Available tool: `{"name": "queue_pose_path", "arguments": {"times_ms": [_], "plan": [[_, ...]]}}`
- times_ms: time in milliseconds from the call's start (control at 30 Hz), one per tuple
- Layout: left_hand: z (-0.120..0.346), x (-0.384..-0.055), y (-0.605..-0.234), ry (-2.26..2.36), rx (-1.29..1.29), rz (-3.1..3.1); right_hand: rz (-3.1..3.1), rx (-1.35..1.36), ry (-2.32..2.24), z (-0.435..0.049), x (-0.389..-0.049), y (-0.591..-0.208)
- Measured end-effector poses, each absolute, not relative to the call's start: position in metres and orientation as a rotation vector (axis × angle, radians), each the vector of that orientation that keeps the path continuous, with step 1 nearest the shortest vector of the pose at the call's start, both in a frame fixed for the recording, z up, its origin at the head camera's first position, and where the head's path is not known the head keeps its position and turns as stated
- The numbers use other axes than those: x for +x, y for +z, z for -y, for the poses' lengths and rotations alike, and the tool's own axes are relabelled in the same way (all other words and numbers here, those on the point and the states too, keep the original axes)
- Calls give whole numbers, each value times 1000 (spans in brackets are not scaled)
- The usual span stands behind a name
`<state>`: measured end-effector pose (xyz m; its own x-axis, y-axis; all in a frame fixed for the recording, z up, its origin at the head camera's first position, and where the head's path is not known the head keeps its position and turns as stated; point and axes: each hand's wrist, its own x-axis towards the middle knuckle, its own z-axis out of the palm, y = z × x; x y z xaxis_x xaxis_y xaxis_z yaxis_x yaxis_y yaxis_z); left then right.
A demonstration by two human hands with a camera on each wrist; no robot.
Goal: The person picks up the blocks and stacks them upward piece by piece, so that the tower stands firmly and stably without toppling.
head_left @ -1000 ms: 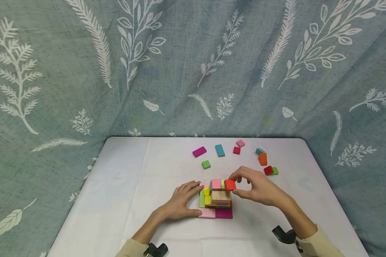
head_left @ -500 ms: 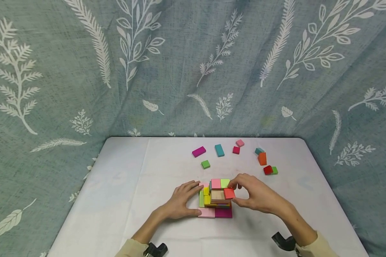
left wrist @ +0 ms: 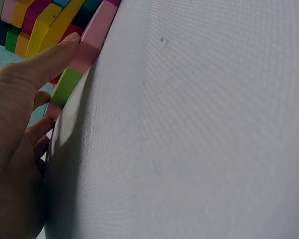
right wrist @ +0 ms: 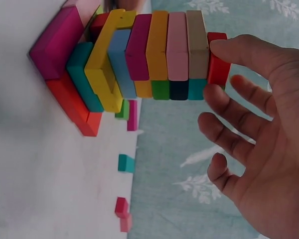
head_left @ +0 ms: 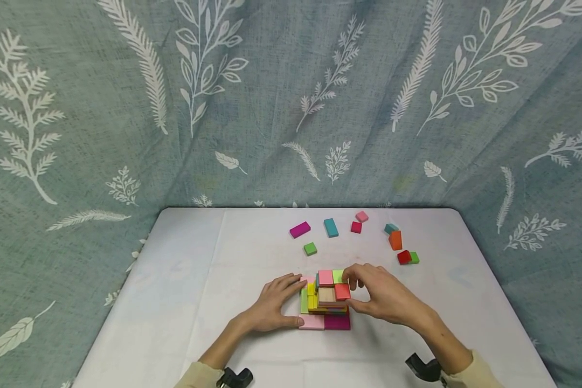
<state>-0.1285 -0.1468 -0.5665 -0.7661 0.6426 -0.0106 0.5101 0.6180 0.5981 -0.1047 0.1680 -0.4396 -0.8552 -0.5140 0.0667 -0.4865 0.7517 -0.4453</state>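
Observation:
A stepped tower of coloured wooden blocks stands at the middle front of the table, its top layer holding a plain wood block [head_left: 326,295], a pink block [head_left: 325,278] and a light green one [head_left: 337,276]. My right hand [head_left: 387,295] pinches a red block [head_left: 342,292] between thumb and fingers on the tower's top, at the right end of the plain block. In the right wrist view, the red block [right wrist: 219,62] sits against the tan block. My left hand [head_left: 272,305] rests spread at the tower's left; its thumb touches a pink base block [left wrist: 92,42].
Loose blocks lie behind the tower: magenta [head_left: 300,230], teal [head_left: 331,227], green [head_left: 310,249], crimson [head_left: 356,227] and pink [head_left: 361,216]. To the right are an orange block [head_left: 395,240] and a red block [head_left: 404,257]. A leaf-patterned curtain [head_left: 271,108] hangs behind the white table [head_left: 213,280].
My right hand has brought the red block toward me, from the back row of the top onto the plain wood block, then slightly left. My left hand has stayed put.

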Motion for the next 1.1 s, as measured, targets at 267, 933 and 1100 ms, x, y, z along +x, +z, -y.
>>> {"name": "queue_pose_path", "arguments": {"times_ms": [267, 933, 1100], "plan": [[148, -131, -569, 841, 947, -2620, -2861, -808, -688, -165, -105, -440], [146, -130, -567, 841, 949, -2610, -2516, -728, -1067, -205, -166, -444], [147, -130, -568, 838, 936, -2619, -2500, -681, -1096, -194, -203, -477]]}}
